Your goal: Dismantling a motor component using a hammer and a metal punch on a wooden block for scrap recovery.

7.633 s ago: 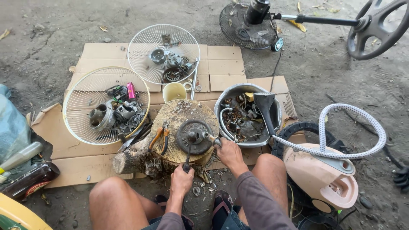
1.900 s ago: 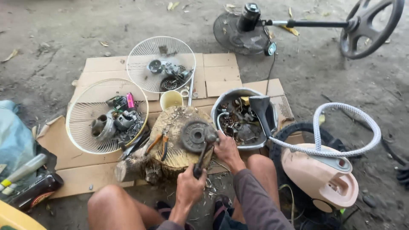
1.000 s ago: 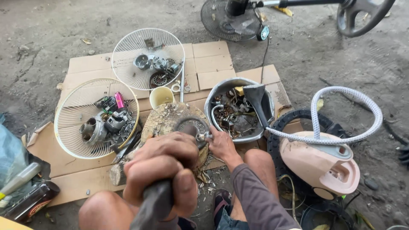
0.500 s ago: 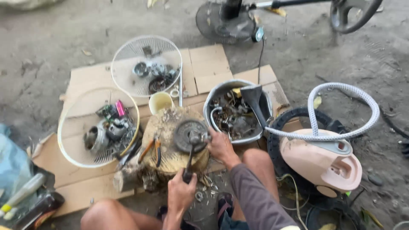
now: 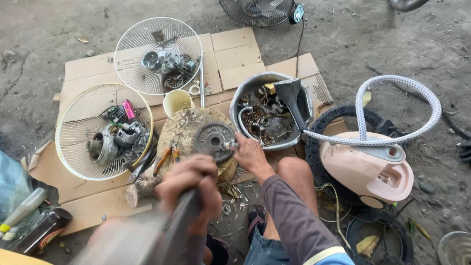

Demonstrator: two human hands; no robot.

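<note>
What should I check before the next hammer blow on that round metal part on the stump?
1. Left hand grips the raised tool handle: ok, though blurred; the tool's head cannot be seen.
2. Right hand steadies the round metal part: ok, but fingers sit beside the strike spot: not ok for safety.
3. Part rests flat on the wood stump: ok.
4. Pliers lying at the stump's edge, close to the swing path: not ok.
5. Metal bowl of scrap apart from the stump: ok.
6. Part held firm enough not to slip: cannot tell.
</note>
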